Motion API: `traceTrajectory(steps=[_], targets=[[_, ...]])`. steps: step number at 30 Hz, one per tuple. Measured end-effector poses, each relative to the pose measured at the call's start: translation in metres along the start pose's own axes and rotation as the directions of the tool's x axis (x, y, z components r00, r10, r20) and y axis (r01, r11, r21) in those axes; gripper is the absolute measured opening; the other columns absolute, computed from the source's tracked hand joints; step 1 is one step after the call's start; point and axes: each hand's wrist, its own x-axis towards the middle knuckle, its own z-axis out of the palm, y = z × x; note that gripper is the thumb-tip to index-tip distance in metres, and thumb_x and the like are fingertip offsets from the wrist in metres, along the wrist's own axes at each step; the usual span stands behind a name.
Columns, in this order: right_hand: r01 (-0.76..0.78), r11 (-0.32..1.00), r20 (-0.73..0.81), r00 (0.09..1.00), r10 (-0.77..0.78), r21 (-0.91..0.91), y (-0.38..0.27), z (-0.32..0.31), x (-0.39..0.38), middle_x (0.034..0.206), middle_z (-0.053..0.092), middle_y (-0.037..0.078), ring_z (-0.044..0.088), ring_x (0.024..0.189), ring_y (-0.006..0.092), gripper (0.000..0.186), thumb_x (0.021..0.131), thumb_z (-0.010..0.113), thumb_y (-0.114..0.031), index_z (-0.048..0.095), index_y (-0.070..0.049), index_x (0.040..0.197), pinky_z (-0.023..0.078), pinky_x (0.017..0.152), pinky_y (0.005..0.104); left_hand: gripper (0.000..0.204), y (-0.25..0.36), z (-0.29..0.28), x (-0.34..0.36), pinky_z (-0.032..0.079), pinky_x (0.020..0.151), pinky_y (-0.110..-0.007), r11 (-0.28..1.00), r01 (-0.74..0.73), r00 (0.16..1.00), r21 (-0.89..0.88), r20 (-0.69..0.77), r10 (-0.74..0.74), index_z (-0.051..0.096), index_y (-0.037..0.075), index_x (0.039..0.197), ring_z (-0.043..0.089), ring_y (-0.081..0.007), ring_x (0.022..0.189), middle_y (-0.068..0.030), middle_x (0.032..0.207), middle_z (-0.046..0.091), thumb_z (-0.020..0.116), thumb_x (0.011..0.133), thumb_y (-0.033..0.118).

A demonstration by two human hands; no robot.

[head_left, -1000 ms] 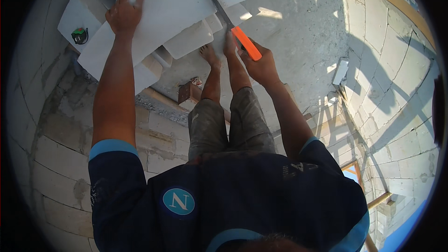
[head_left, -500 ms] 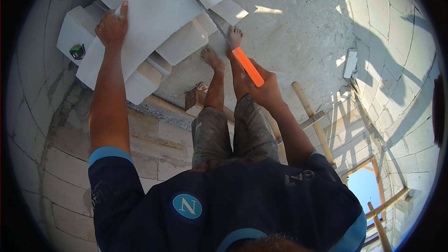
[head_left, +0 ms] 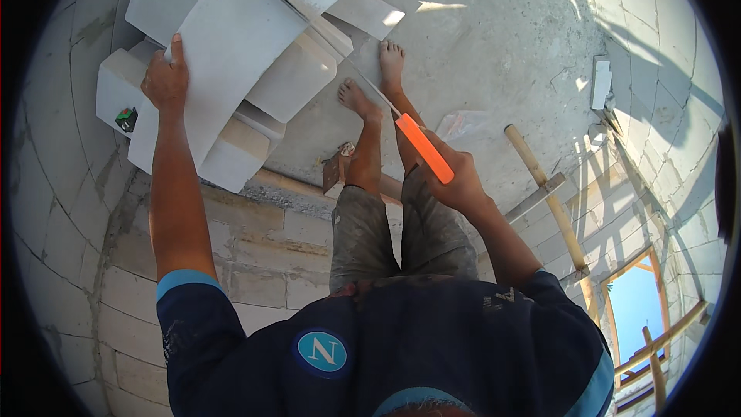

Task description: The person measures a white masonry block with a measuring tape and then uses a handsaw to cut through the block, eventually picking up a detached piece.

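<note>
My right hand (head_left: 461, 183) is closed around the orange handle of a hand saw (head_left: 424, 148). The thin blade runs up and left into a dark slit across a large white block (head_left: 231, 35), near its far right end. On the block's left edge rests my left hand (head_left: 166, 79), thumb on the upper face and the other fingers curled at the side, partly hidden. The block lies on a stack of similar white blocks (head_left: 289, 81). Beside my left wrist, a small green and black tape measure (head_left: 126, 119) sits on a lower block.
My bare feet (head_left: 391, 54) stand on the concrete floor (head_left: 478, 46) right of the stack. Wooden poles (head_left: 532, 158) lean at the right, near a window opening (head_left: 637, 305). A reddish-brown brick-like piece (head_left: 334, 172) lies by my leg. Block walls (head_left: 50, 162) surround the space.
My right hand has drawn the saw back toward my body, down and to the right. The left hand keeps its hold on the block. The whole view has shifted slightly.
</note>
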Motion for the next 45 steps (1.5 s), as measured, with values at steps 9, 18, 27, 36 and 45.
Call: traceTrajectory(steps=[9,18,27,36,45], targets=[[0.153,0.987,-0.016,0.988,-0.154,-0.056,0.037,0.044,0.087,0.088,0.072,0.023,0.069,0.075,0.0441,0.056,0.090,0.063,-0.012,0.053,-0.008,0.145,0.058,0.074,0.0488,0.092,0.003,0.001,-0.009,0.044,0.108,-0.047,0.998,0.052,0.997,-0.044,0.062,-0.049,0.067,0.000,0.131,0.063,-0.0392,0.122,-0.0213,0.128,0.070,0.036,0.096,0.079],[0.243,0.969,0.002,0.970,-0.243,-0.049,0.078,0.035,0.086,0.088,0.072,0.022,0.070,0.074,0.0437,0.060,0.088,0.064,-0.010,0.050,-0.011,0.146,0.059,0.075,0.0471,0.095,0.003,0.010,-0.001,0.042,0.112,-0.045,0.989,0.115,0.987,-0.094,0.120,-0.103,0.063,0.006,0.140,0.059,-0.0387,0.130,-0.0192,0.136,0.066,0.034,0.093,0.083],[0.428,0.893,-0.084,0.894,-0.441,-0.140,0.155,0.029,0.013,0.107,0.072,0.021,0.072,0.083,0.0386,0.065,0.083,0.066,-0.002,0.051,-0.006,0.146,0.059,0.075,0.0441,0.098,0.000,0.012,-0.002,0.040,0.114,-0.045,0.994,0.111,0.994,-0.011,0.019,-0.111,0.062,0.006,0.141,0.055,-0.0394,0.134,-0.0187,0.139,0.064,0.032,0.091,0.085],[0.209,0.973,0.067,0.974,-0.216,0.096,0.145,0.048,0.071,0.110,0.072,0.022,0.073,0.084,0.0367,0.063,0.085,0.067,-0.002,0.052,-0.004,0.146,0.059,0.073,0.0403,0.092,-0.012,0.022,-0.017,0.041,0.112,-0.047,0.992,0.111,0.993,-0.063,0.034,-0.109,0.064,0.012,0.140,0.057,-0.0395,0.131,-0.0198,0.136,0.066,0.033,0.092,0.084],[0.223,0.974,0.095,0.970,-0.225,0.036,0.149,0.057,0.116,0.105,0.075,0.012,0.075,0.096,0.0199,0.052,0.091,0.065,-0.001,0.056,0.004,0.142,0.058,0.087,0.0308,0.094,-0.052,0.022,0.025,0.039,0.114,-0.045,0.992,0.108,0.989,-0.066,-0.097,-0.115,0.063,0.011,0.141,0.057,-0.0381,0.132,-0.0210,0.136,0.065,0.034,0.091,0.085]])
